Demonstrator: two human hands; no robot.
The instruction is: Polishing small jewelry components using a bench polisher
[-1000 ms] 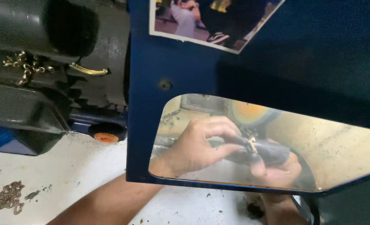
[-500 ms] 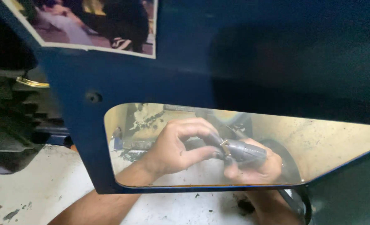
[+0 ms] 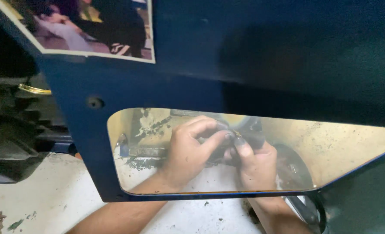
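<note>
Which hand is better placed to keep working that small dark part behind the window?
Probably the left hand: its fingertips already pinch the small dark part, while the right hand supports it from below.

Both forearms are showing bare, with no sleeve reaching into view and no glove on either hand. The left hand (image 3: 188, 154) is wearing no ring, watch or band that can be seen, and the same is showing for the right hand (image 3: 257, 167). The fingers (image 3: 210, 141) are looking smudged with dark grime, heaviest at the tips and around the nails, which are appearing blackened. The view of both hands is coming through a tinted, yellowish clear pane, so finer marks on them are staying too blurred to tell.
</note>
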